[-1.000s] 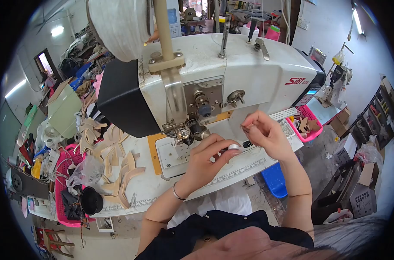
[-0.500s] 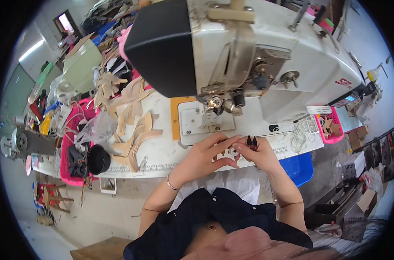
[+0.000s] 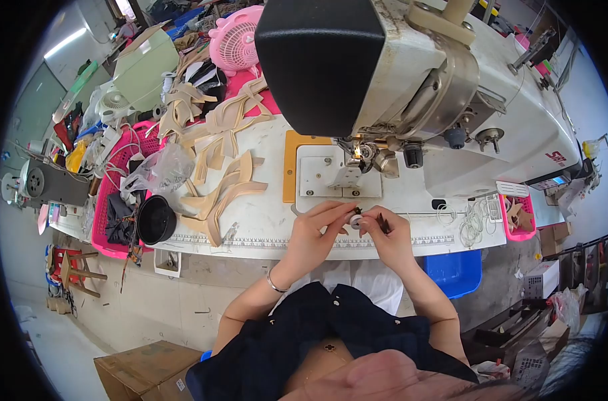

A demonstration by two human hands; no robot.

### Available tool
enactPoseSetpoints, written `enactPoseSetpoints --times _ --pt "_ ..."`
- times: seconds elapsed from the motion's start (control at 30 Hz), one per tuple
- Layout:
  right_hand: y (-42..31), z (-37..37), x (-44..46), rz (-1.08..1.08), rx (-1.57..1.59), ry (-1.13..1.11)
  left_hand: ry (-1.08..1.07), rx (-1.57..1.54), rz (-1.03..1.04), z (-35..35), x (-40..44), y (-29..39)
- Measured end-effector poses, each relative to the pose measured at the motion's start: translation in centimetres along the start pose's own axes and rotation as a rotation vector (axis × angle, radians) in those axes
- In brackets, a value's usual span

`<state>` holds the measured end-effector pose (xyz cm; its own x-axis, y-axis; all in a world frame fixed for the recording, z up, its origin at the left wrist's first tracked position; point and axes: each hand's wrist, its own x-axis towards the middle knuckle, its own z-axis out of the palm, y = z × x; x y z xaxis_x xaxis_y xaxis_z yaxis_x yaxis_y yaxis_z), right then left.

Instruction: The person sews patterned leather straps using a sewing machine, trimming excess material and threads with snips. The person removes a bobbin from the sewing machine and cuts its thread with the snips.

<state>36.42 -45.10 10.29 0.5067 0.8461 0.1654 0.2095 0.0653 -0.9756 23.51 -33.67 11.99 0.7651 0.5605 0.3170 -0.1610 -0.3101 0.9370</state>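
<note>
A white sewing machine [image 3: 511,144] with a black end cover spans the table, its needle area [image 3: 362,157] lit above a metal plate. My left hand [image 3: 315,234] is in front of that plate, fingers pinched on a small dark piece at their tips. Touching or very near those fingertips is my right hand [image 3: 389,239], closed around small dark snips [image 3: 384,224]. Between the hands sits a small round white bobbin [image 3: 355,220]; which fingers bear it is hard to tell. Beige curved pieces [image 3: 227,190] lie on the table to the left.
A ruler strip [image 3: 270,244] runs along the table's front edge. At the left are a pink basket [image 3: 106,214], a black bowl [image 3: 156,219] and a pink fan [image 3: 235,40]. Loose thread [image 3: 474,224] lies at the right, above a blue bin [image 3: 454,273].
The view has tilted down and shifted left. My hands have come together around the small white bobbin, and the dark snips now show in my right hand, with their blades less spread than half a second ago.
</note>
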Motion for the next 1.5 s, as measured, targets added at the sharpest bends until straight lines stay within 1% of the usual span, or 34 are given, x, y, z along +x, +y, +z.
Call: enactPoseSetpoints --times 0.03,0.1,0.23,0.3,0.4,0.43,0.5,0.53,0.6,0.63,0.73,0.83,0.93,1.0,1.13,1.23,1.3,1.43,1.5 --pt "0.0 0.2 0.1 -0.026 -0.022 0.022 -0.011 0.001 -0.004 -0.1 -0.1 0.0" --pt "-0.6 0.1 0.1 -0.012 -0.116 0.019 -0.035 0.005 -0.012 -0.3 -0.4 -0.1" --pt "-1.8 0.2 0.2 -0.005 -0.259 0.036 -0.013 -0.018 -0.004 -0.1 -0.9 0.0" --pt "-2.2 0.3 0.3 -0.012 -0.265 0.04 0.003 -0.037 -0.001 0.1 -0.9 0.4" --pt "-1.9 0.3 0.3 -0.061 -0.332 0.043 0.0 0.073 0.05 0.1 -1.1 -0.2" --pt "-1.7 0.3 0.3 -0.084 -0.364 0.043 0.016 0.063 0.049 0.1 -1.1 -0.7" --pt "-1.3 -0.1 0.5 0.015 -0.321 -0.042 0.045 0.044 0.046 0.0 -1.2 -1.5" --pt "-1.1 -0.4 0.6 0.064 -0.3 -0.084 0.044 -0.085 -0.037 0.1 -1.2 -1.5" --pt "-0.7 -0.9 0.7 0.199 -0.07 -0.161 0.042 -0.344 -0.206 0.2 -1.1 -1.5" --pt "-0.6 -0.9 0.7 0.266 0.047 -0.201 0.051 -0.341 -0.228 0.0 -1.0 -1.5" --pt "-1.5 -0.2 0.4 0.17 -0.001 -0.19 0.059 -0.341 -0.272 -0.9 -0.5 -1.4" --pt "-2.8 -0.3 0.4 0.248 -0.03 -0.354 0.035 -0.378 -0.292 -1.1 -0.7 -1.4" --pt "-2.5 0.3 0.4 0.293 0.006 -0.34 0.045 -0.441 -0.312 -1.1 -0.6 -1.0" --pt "-2.0 0.8 0.3 0.267 0.079 -0.307 0.048 -0.458 -0.31 -1.1 -0.5 -0.7" --pt "-1.3 0.5 0.4 0.204 0.21 -0.273 0.073 -0.391 -0.303 -1.5 -0.4 -0.8" --pt "-1.4 -0.9 0.6 0.333 0.366 -0.338 0.085 -0.432 -0.335 -1.5 -0.5 -0.6" --pt "-1.6 -1.1 1.0 0.265 0.32 -0.299 0.11 -0.465 -0.344 -1.2 -0.4 -0.2" --pt "-1.4 -1.0 2.0 0.115 0.195 -0.214 0.04 -0.511 -0.324 -1.3 -0.7 -0.8" --pt "-1.1 -0.9 2.6 0.066 0.111 -0.22 0.023 -0.561 -0.308 -1.3 -0.8 -1.4"
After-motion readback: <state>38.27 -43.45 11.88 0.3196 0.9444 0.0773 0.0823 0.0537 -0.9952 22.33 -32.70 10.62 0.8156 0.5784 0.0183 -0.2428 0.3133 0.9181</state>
